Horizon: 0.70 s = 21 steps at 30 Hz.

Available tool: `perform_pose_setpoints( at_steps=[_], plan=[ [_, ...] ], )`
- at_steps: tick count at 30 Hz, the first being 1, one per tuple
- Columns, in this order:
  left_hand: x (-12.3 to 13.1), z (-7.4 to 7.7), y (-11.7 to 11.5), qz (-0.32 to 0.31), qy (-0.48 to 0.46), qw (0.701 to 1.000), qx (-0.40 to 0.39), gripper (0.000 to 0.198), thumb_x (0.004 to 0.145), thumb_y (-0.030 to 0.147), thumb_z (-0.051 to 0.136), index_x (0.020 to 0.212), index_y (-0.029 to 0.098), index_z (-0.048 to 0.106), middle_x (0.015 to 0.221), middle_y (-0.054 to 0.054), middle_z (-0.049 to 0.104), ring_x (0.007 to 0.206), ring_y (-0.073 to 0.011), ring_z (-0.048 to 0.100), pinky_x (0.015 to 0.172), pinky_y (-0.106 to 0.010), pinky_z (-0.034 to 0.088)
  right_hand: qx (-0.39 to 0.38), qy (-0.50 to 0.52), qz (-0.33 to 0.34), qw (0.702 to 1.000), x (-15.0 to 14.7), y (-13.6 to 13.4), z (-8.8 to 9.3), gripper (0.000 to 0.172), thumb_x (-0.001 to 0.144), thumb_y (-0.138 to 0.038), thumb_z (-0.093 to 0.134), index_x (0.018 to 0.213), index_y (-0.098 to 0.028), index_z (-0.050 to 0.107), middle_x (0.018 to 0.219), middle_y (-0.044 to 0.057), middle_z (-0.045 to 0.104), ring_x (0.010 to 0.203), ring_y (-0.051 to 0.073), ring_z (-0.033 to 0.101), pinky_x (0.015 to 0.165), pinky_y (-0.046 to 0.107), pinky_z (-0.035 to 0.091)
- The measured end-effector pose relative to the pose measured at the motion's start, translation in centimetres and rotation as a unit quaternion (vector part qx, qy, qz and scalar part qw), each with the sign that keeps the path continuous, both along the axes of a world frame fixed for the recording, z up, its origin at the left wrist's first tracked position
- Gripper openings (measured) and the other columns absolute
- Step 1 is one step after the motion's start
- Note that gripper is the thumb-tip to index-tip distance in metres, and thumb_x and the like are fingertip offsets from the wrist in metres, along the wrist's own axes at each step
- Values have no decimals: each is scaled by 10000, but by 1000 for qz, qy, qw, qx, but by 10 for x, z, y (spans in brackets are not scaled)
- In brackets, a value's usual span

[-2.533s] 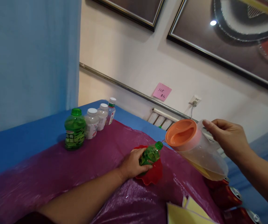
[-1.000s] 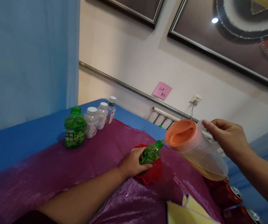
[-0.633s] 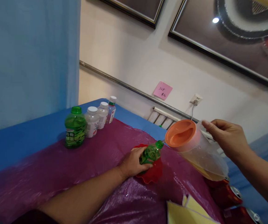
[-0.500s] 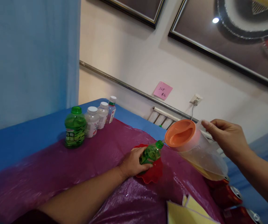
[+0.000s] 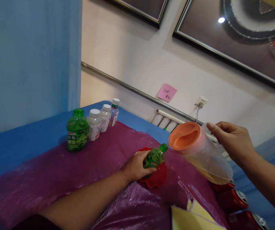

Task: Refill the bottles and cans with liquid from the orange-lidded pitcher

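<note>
My left hand (image 5: 139, 165) is wrapped round a small green plastic bottle (image 5: 155, 157), which leans to the right with its open mouth facing the pitcher. Beneath the bottle lies a red scalloped dish (image 5: 160, 177) on the purple plastic sheet. By its handle, my right hand (image 5: 235, 139) holds a translucent pitcher (image 5: 206, 156) with an orange lid (image 5: 184, 136). The pitcher is tipped left, its spout at the bottle's mouth. Some yellowish liquid shows low in the pitcher. Whether liquid is flowing between the two, I cannot make out.
Left of the hands, a green bottle (image 5: 77, 132) and several white-capped bottles (image 5: 94, 126) stand in a row. Yellow cloths (image 5: 192, 218) lie at the front. Red cans (image 5: 233, 200) line the right edge. Behind the table are a metal rail (image 5: 127, 86) and a wall socket (image 5: 201, 102).
Almost nothing differs. The pitcher and my right hand sit a touch higher and further left; my left hand keeps the bottle at the same tilt.
</note>
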<state>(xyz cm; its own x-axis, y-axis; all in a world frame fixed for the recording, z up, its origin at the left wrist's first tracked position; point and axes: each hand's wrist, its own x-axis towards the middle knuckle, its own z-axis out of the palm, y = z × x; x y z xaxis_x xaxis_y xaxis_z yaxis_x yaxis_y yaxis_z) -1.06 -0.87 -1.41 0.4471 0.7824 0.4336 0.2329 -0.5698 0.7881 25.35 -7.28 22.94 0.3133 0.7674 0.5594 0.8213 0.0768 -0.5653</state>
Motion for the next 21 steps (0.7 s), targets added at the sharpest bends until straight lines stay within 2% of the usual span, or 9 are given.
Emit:
perform_pose_setpoints(
  at_steps=[21],
  plan=[
    [1,0,0,-2,1,1000,1,585,701,422,843,1234,253,673,1159,-53,740,1094,-290,663,971,-381,511,-15,-1,-12,1000,-2,-5,3,634,640,-817,698,531,-208,558,477,-28,385,486,105,317,442,259,247]
  ],
)
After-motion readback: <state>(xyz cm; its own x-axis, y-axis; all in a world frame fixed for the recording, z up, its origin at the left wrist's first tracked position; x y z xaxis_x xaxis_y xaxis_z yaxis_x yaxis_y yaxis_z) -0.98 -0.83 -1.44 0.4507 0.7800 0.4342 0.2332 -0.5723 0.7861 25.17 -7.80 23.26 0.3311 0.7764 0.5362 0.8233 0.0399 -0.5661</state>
